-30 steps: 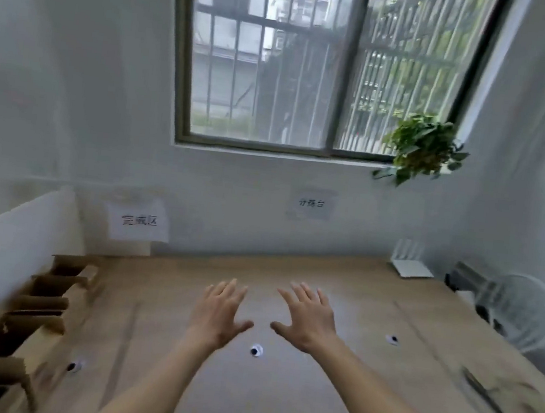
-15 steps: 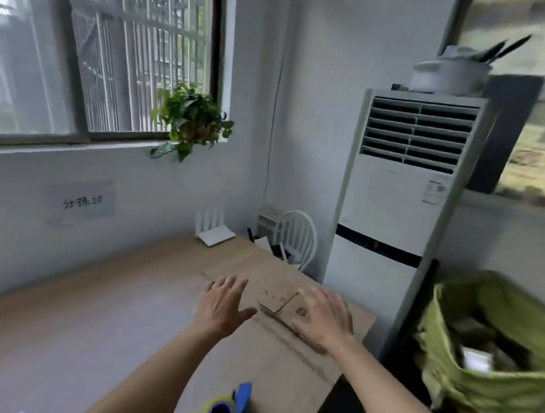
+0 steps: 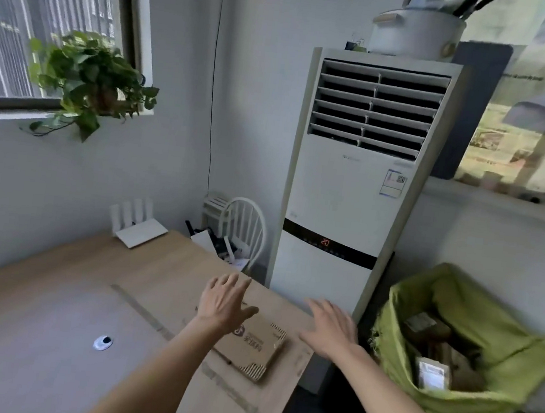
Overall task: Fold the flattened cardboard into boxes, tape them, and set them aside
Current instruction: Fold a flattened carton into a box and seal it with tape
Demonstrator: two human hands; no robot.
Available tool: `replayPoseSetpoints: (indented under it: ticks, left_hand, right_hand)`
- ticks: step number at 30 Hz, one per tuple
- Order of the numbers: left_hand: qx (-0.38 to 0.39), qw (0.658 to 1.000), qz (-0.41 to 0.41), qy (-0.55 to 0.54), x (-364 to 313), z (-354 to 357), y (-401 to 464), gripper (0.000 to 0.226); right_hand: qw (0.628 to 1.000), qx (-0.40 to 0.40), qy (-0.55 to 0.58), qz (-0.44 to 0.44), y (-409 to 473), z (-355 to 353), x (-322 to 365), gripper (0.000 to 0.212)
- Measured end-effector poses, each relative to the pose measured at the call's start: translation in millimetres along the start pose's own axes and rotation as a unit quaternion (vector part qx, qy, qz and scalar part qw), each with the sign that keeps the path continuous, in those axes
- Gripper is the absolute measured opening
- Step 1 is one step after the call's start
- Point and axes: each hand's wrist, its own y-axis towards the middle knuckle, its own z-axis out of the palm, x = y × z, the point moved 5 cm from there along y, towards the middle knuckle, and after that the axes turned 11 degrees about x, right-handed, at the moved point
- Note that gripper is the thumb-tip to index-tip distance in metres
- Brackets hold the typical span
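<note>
A light wooden table (image 3: 62, 277) fills the lower left of the frame, its far right corner reaching toward the centre. A strip of tape (image 3: 142, 310) runs diagonally across its surface from the middle toward the lower right. On the table's right end, at lower centre, lies a stack of flattened cardboard (image 3: 256, 350), printed with a logo and striped edges, resting on a larger plain brown sheet (image 3: 295, 355) that reaches the table's right edge. A small white and black round marker (image 3: 102, 342) sits on the bare top at lower left. At the far edge, left of centre, a white router (image 3: 138, 225) with upright antennas stands against the wall.
</note>
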Motion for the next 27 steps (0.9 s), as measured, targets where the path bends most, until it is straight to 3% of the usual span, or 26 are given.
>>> replayPoseSetpoints:
  ticks: [8,13,21,27]
  left_hand:
    - [0.02,0.999,-0.026,0.004,12,35,97,0.079]
    - [0.051,0.996,-0.067,-0.018,39,81,147,0.08]
    - [0.172,0.968,-0.17,-0.062,102,207,197,0.081]
    - [0.254,0.933,-0.242,-0.084,136,295,231,0.083]
  right_hand:
    - [0.999,0.025,0.017,-0.015,99,13,-21,0.083]
    - [0.996,0.074,0.026,-0.033,167,56,-23,0.083]
    - [0.97,0.219,0.055,-0.094,275,195,-23,0.101]
    - [0.949,0.27,-0.016,-0.165,322,306,-11,0.13]
